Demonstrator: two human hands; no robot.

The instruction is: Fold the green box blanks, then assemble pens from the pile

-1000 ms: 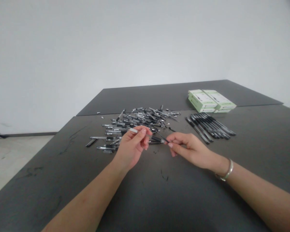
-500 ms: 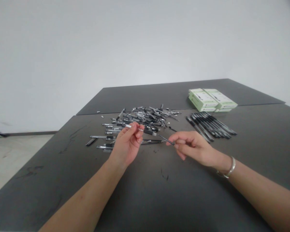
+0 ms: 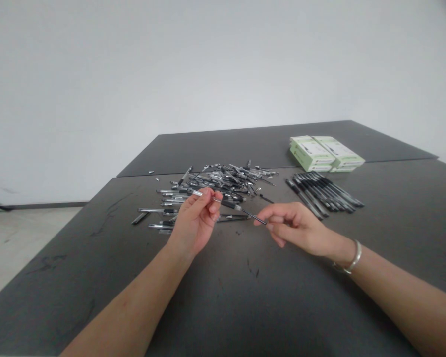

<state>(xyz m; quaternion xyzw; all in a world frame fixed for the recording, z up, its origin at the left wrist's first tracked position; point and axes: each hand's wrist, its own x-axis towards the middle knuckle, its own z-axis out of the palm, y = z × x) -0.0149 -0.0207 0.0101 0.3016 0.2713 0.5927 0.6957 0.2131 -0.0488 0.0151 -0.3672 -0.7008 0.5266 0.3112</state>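
Note:
My left hand (image 3: 200, 215) pinches a clear pen barrel (image 3: 229, 204) with a black grip, its front end pointing right and slightly down. Between the thumb and fingers of my right hand (image 3: 292, 223) is a thin dark pen refill (image 3: 255, 217). The refill's left tip is at the barrel's front end; whether it sits inside the opening is too small to tell. Both hands are above the table, in front of a loose heap of pens and pen parts (image 3: 226, 176). Several pen barrels (image 3: 154, 211) lie just left of and behind my left hand.
A row of assembled-looking pens (image 3: 323, 193) lies side by side beyond my right hand. Behind it are stacked green and white boxes (image 3: 327, 153). Two small tips (image 3: 156, 179) lie at the left on the dark table (image 3: 241, 307). A wall stands behind.
My right hand has moved slightly left with the refill, bringing its tip from just short of the barrel to the barrel's end. My left hand has hardly moved.

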